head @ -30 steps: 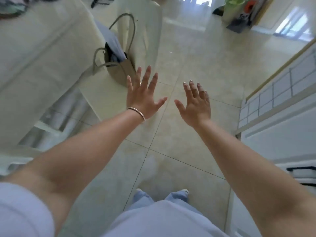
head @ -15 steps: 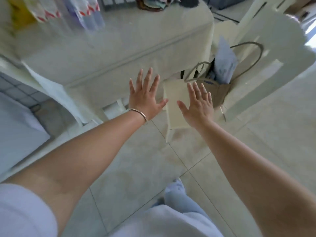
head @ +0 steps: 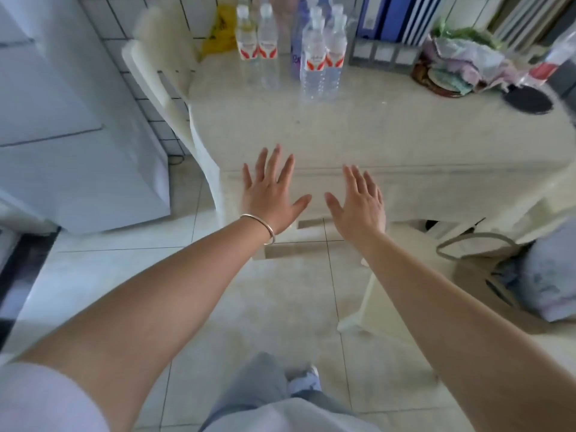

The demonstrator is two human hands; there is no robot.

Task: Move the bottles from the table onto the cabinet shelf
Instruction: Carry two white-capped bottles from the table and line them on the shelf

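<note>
Tiled floor [head: 280, 300], white-tiled wall [head: 162, 14]

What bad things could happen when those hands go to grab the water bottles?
1. The water bottles stand packed close together at the far side of the table, so grabbing one might tip its neighbours.
2. Both the left hand and right hand are open and empty at the near edge; the long reach could mean a weak grip.
3. A bag sits on the floor by the table, easy to trip on.
</note>
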